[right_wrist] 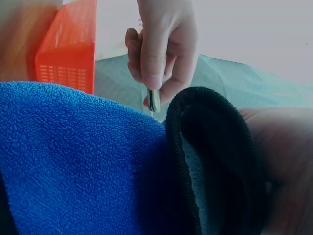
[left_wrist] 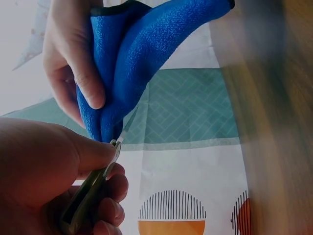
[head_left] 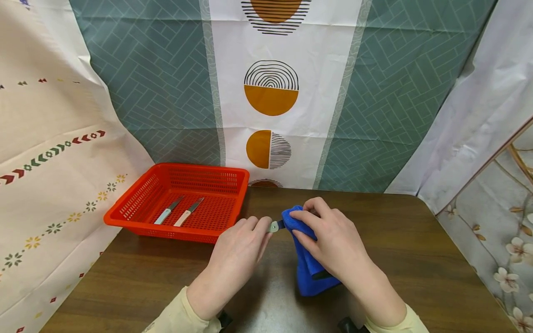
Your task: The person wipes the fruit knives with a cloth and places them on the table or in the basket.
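In the head view my left hand [head_left: 241, 244] grips the pale green handle of a folding knife [head_left: 273, 226]. The left wrist view shows the knife's handle [left_wrist: 89, 192] between thumb and curled fingers, with the narrow blade [left_wrist: 130, 123] out beside the cloth. My right hand [head_left: 335, 236] pinches a folded blue cloth [head_left: 309, 280] against the blade, whose far part the cloth hides in the head view. From the right wrist, the cloth [right_wrist: 78, 152] with its dark edging fills the foreground, and the left hand [right_wrist: 164, 49] holds the handle beyond it.
A red plastic basket [head_left: 200, 169] stands at the back left of the brown wooden table [head_left: 399, 259]. Inside lie a knife with a light blue handle [head_left: 163, 216] and one with a cream handle [head_left: 182, 218]. Patterned curtains [head_left: 175, 83] border the table.
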`<control>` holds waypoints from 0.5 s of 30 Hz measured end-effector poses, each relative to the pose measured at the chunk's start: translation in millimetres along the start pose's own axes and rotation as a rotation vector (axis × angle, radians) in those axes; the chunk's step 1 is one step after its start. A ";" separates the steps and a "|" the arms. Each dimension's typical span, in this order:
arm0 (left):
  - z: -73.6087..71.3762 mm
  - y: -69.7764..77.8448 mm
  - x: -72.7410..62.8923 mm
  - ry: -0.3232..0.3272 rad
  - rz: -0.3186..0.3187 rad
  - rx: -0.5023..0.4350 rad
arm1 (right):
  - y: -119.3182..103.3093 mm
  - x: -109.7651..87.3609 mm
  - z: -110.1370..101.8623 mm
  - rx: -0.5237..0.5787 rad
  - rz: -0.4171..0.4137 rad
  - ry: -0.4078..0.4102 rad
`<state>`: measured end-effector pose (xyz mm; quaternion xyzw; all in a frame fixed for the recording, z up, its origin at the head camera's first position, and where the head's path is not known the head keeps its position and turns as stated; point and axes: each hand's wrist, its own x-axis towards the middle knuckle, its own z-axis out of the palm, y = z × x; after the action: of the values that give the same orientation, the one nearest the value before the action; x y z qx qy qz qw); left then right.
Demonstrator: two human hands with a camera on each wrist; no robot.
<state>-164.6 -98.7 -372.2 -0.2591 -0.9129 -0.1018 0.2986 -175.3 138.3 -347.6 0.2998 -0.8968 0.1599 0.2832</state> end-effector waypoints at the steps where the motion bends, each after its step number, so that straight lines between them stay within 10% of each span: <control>1: 0.3 -0.2 -0.2 -0.007 -0.001 0.001 | -1.1 -0.1 0.8 0.002 -0.007 -0.001; 15: 1.5 -0.9 -1.0 -0.026 0.018 0.004 | -6.1 -0.2 7.9 0.004 -0.036 -0.012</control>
<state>-165.1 -99.4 -374.0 -0.2677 -0.9146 -0.0938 0.2880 -174.6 130.1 -353.2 0.3175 -0.8926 0.1548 0.2802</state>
